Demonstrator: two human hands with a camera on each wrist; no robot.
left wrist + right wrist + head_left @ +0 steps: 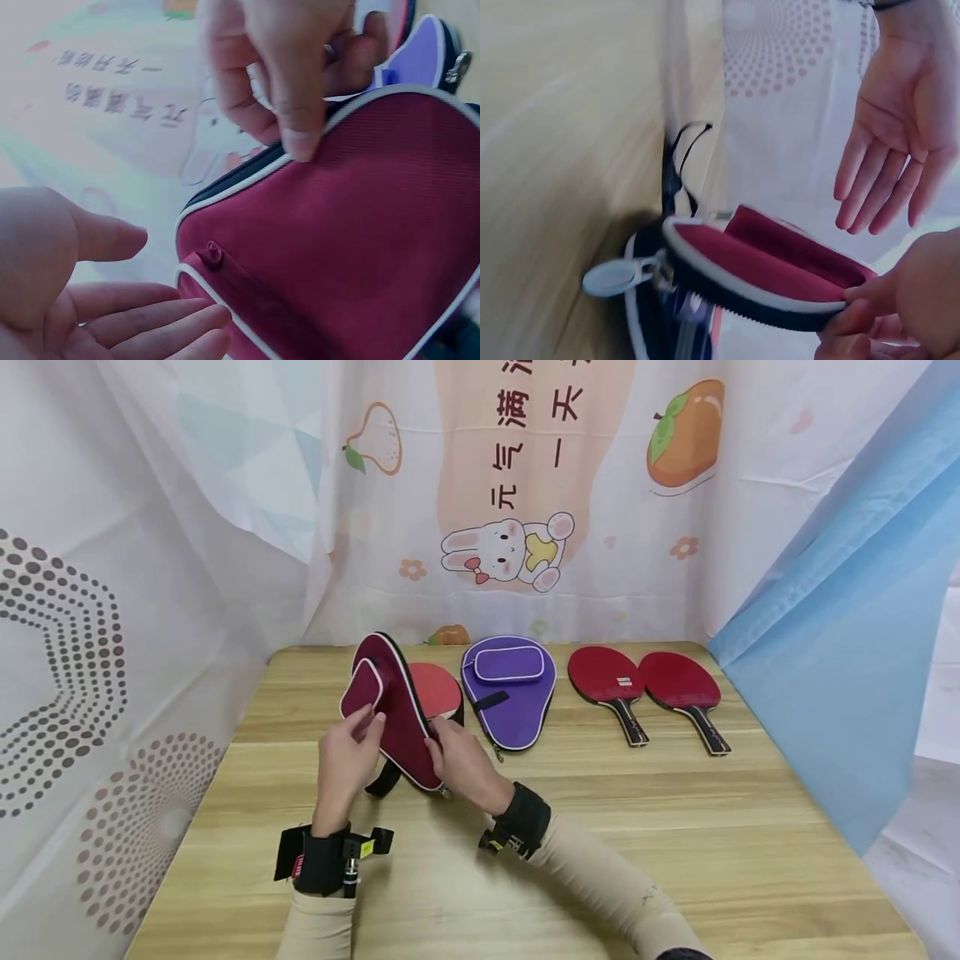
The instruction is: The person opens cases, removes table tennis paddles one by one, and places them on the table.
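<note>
A maroon table tennis bat case (405, 735) with white piping stands unzipped, its front cover tilted up off the table. My right hand (468, 764) pinches the zipped edge of that cover (360, 210) between thumb and fingers. My left hand (348, 756) is beside the raised pocket (363, 689) on the cover. In the left wrist view its fingers are nearly straight, thumb apart, fingertips at the pocket's white edge. Behind the cover shows a red-faced bat (435, 687), partly hidden, within the dark rim of the case. A zip pull (611, 277) hangs at the case's narrow end.
To the right of the maroon case lies a purple bat case (513, 714) with a small pocket. Farther right, two red bats (606, 672) with black handles lie side by side on the wooden table (600, 827). A printed curtain (622, 560) rises along the back edge.
</note>
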